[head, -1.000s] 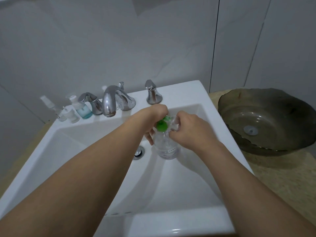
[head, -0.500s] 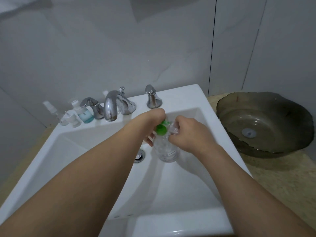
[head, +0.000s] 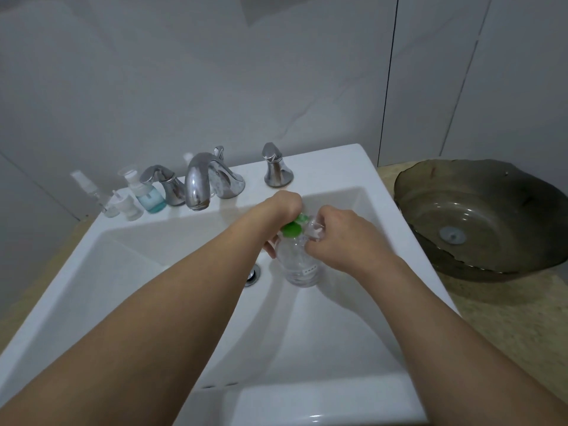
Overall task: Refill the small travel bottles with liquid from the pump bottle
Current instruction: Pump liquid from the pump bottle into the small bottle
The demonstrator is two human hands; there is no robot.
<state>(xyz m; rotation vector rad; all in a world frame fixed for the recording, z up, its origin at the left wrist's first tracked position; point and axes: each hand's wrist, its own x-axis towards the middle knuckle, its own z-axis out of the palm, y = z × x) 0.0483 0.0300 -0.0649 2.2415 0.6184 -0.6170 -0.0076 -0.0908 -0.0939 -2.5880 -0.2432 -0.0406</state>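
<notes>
**Both hands on the clear bottle over the basin**

White tiled wall behind, white sink [head: 332, 167] in front. Over the basin, just right of the drain [head: 252, 274], a clear bottle [head: 299, 265] with a green top [head: 292, 229] is held upright, a small white label low on its side. The left hand [head: 284, 207] comes in from above and left, its fingers curled round the bottle's far side near the green top; fingertips show at the bottle's left edge. The right hand [head: 341, 238] is at the bottle's right shoulder, fingers bent and pinching a small clear piece [head: 315, 230] just beside the green top; what that piece is cannot be told.

Behind them a chrome faucet [head: 199, 186] stands on the sink's back ledge, with a handle [head: 163, 184] on its left and another [head: 276, 170] on its right. Further left on the ledge stand three small bottles: one with blue liquid [head: 147, 198], a white one [head: 127, 206] and a thin clear spray bottle [head: 92, 192]. To the right, on a beige counter [head: 507, 327], sits a dark glass bowl [head: 479, 216].
</notes>
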